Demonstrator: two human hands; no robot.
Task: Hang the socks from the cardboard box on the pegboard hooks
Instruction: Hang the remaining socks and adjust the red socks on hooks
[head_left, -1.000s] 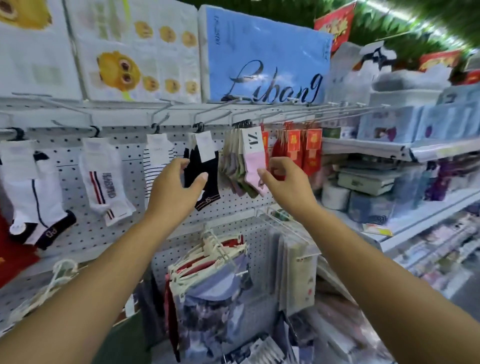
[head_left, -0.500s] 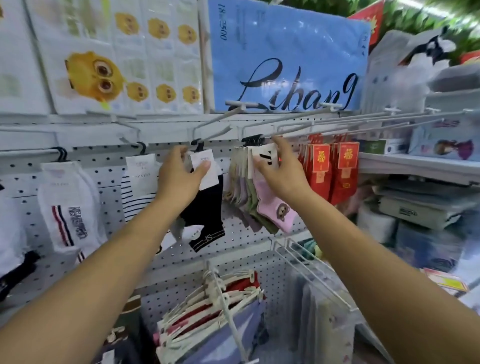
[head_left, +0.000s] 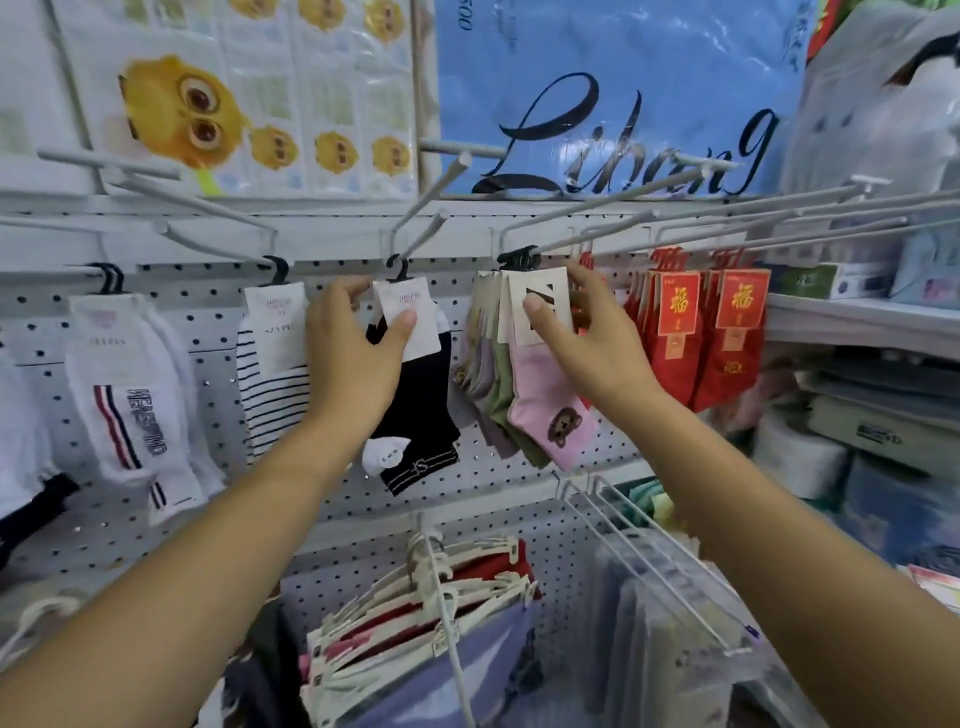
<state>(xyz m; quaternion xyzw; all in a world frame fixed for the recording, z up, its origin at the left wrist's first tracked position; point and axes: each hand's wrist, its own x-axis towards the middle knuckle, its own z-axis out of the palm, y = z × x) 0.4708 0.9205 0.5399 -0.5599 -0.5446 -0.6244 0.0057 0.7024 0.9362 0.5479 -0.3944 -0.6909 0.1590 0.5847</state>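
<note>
White perforated pegboard runs across the wall, and the socks hang along it in a row from long grey metal pegs. At the left is a white sock with red and navy stripes, hung by a black plastic hook; next to it hangs a white sock with thin black stripes under its own paper label. The person's left hand reaches up just right of that striped sock and pinches the white card label of a black ankle sock: the thumb lies flat on the front of the card, and the fingers curl round behind its top edge. The small black hanger hook above the label sits at the wall end of a peg, and the black ankle sock hangs down against the pegboard, a small white tag near its toe. Just beside it, a thick bunch of pastel socks hangs from 1 peg, with a pink sock with a brown bear face at the front. The right hand holds that pink sock by its white header card: thumb pressed on the card's face, fingers bent round behind it. Right of the hand hang 2 bunches of red socks with gold characters on their labels, and beyond them white shelves carry boxed goods.
</note>
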